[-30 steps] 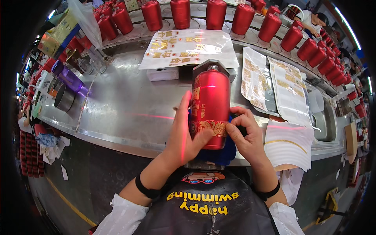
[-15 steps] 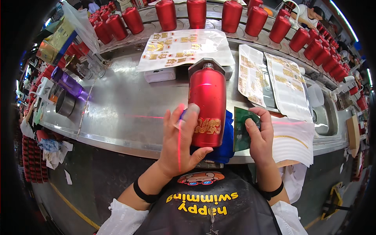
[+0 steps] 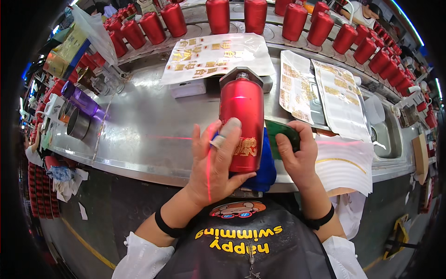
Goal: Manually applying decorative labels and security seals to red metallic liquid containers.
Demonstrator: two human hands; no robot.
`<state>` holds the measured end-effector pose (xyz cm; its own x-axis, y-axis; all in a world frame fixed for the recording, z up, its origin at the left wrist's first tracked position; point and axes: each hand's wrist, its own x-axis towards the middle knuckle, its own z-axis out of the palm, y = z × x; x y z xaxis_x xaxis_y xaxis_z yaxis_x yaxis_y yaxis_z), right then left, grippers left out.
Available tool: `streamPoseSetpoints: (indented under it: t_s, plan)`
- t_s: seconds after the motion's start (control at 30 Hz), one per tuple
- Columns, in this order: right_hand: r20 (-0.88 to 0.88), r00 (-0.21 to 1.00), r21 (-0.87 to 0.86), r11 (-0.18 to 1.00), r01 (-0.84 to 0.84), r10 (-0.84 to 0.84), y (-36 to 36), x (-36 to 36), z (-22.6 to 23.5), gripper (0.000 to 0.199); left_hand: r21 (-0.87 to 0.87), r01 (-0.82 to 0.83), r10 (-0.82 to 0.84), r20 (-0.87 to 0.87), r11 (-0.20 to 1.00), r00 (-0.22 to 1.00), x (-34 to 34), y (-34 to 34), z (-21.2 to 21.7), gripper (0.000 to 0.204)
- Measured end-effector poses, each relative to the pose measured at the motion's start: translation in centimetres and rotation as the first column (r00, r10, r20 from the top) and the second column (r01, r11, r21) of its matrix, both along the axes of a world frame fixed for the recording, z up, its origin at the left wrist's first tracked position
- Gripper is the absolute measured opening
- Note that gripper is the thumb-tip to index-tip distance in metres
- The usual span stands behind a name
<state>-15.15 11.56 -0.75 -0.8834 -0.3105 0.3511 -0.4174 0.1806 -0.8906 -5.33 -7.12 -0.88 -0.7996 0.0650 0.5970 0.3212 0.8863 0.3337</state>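
Observation:
A glossy red bottle (image 3: 241, 109) with a gold decal (image 3: 246, 147) near its base lies tilted in front of me, its neck against a dark angular holder (image 3: 226, 79). My left hand (image 3: 211, 160) grips its lower left side. A covered fingertip presses beside the decal, the thumb sits at the base, and the other fingers spread away. In my right hand (image 3: 299, 151) is a thin green scraper (image 3: 275, 139), pinched between thumb and fingers, its edge close to the bottle's right side. Whether it touches cannot be told. A blue cloth (image 3: 265, 174) lies under the bottle.
Gold decal sheets lie behind (image 3: 218, 56) and to the right (image 3: 337, 93). White paper (image 3: 346, 162) overhangs the steel bench (image 3: 139, 139) near a sink (image 3: 388, 135). Red bottles (image 3: 218, 16) line a conveyor. At left stand a purple bottle (image 3: 81, 98) and a metal bowl (image 3: 79, 124).
The bottle has turned, and a different part of its gold decal faces up. My right hand has moved slightly left with the scraper. Bottles on the conveyor have shifted.

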Motion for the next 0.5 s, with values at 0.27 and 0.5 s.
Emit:
streamPoseSetpoints:
  t_s: [0.27,0.5]
  plan:
    - [-0.202,0.835,0.108,0.859,-0.500,0.512,1.8,-0.2,1.2,0.029,-0.017,-0.039,0.040,0.058,0.999,0.997,0.2,-0.1,-0.6,0.100]
    - [-0.420,0.818,0.168,0.920,-0.354,0.392,0.7,-0.5,1.6,0.024,-0.015,-0.014,0.015,0.069,1.000,0.998,0.2,-0.1,-0.6,0.095]
